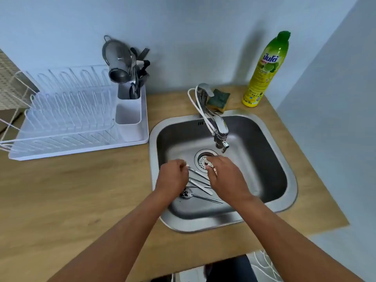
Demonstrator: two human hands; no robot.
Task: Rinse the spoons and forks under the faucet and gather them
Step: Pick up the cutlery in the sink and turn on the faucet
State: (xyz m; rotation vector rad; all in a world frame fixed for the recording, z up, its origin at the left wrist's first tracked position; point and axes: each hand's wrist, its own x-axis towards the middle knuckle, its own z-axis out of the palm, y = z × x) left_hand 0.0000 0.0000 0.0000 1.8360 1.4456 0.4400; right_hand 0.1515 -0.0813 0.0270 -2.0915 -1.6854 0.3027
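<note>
Several steel spoons and forks [200,185] lie in a loose pile on the bottom of the steel sink [272,165], just in front of the drain strainer [203,159]. One dirty spoon [186,193] lies nearest me. My left hand [173,177] is down on the left end of the pile, fingers curled around the utensil ends. My right hand [222,174] reaches over the right side of the pile, fingertips pinched near the drain on something small that I cannot make out. The faucet [218,127] hangs above the drain; no water stream is visible.
A white dish rack [67,119] stands on the wooden counter [81,196] to the left, its cutlery holder [129,117] holding a strainer and utensils. Behind the sink lie a green sponge [219,98] and a yellow dish-soap bottle [264,72]. Walls close the back and right.
</note>
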